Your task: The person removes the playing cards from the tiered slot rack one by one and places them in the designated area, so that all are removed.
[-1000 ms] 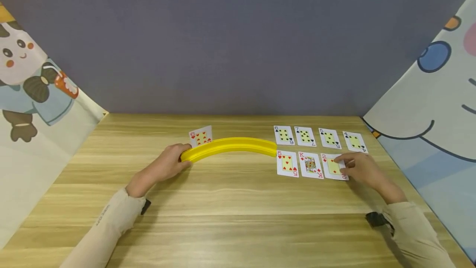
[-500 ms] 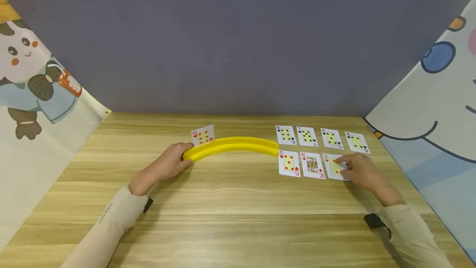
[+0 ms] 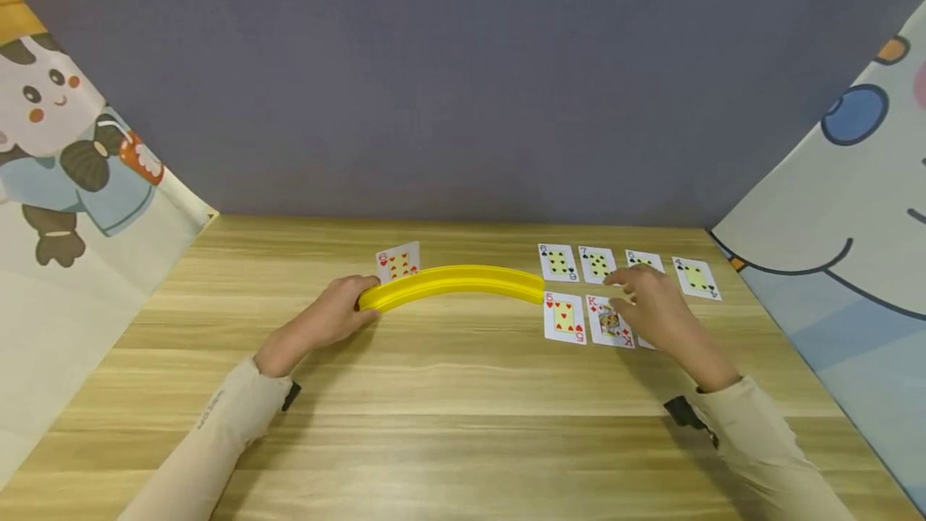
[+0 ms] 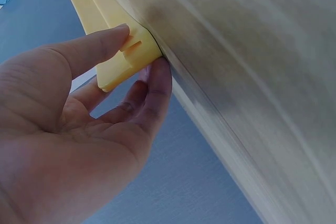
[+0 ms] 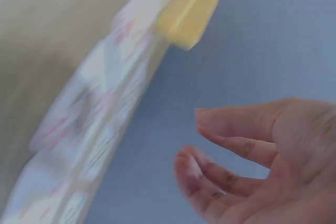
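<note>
My left hand [image 3: 334,313] grips the left end of a curved yellow track piece [image 3: 456,278], thumb on one side and fingers round the other, as the left wrist view shows. Behind that end a six of hearts [image 3: 397,262] lies partly covered. Above the cards hovers my right hand [image 3: 654,308], thumb and fingers apart and holding nothing. It hides most of the two of diamonds and part of the five of spades [image 3: 640,259]. The king of diamonds [image 3: 609,322] and the five of hearts [image 3: 564,317] lie left of it, near the track's right end.
A back row also has a six of spades [image 3: 558,263], a seven of spades [image 3: 596,264] and a four of spades [image 3: 697,277]. The wooden table [image 3: 434,424] ends at a grey wall panel [image 3: 463,87], with printed cartoon panels on both sides.
My right hand has let go of the two of diamonds, lifted and moved left over the cards. The left hand keeps its grip on the yellow track piece. The head view has shifted slightly.
</note>
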A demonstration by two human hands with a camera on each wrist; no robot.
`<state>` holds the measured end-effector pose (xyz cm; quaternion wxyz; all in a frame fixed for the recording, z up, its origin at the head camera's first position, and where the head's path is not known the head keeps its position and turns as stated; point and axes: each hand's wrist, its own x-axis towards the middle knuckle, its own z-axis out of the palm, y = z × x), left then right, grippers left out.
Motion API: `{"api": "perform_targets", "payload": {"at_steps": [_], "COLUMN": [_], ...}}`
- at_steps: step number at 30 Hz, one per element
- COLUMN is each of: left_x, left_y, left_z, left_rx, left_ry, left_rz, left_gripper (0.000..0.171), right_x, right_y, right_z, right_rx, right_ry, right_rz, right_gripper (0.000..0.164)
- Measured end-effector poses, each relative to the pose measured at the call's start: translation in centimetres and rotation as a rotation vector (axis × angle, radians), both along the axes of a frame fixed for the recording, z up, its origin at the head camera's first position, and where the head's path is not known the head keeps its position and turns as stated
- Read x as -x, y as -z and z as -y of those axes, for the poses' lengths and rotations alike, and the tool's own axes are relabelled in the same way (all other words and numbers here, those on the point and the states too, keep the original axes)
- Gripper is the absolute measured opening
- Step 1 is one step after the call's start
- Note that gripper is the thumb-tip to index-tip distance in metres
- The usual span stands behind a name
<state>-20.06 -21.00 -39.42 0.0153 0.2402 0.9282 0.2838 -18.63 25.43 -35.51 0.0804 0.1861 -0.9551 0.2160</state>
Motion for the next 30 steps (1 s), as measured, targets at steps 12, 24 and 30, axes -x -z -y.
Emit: {"api": "perform_targets", "payload": {"at_steps": [12, 24, 30], "left_x": [0.0, -0.1, 0.0], "left_y": [-0.2, 0.1, 0.1], "left_z": [0.0, -0.1, 0.1], "left_rx": [0.002, -0.008, -0.004], "left_ry": [0.0, 0.004, 0.004], "left_rz": [-0.022, 0.001, 0.007], "left_gripper": [0.02, 0.019, 0.018], "right_x": [3.4, 5.5, 5.2], "right_y": [-1.8, 0.6, 0.6], "right_z": [15.2, 22.7, 23.1], "right_rx": [0.203, 0.423, 0.436], "right_ry": [-0.32, -0.393, -0.37], "right_rz": [0.008, 0.252, 0.245], "right_gripper": [0.016, 0.021, 0.021]}}
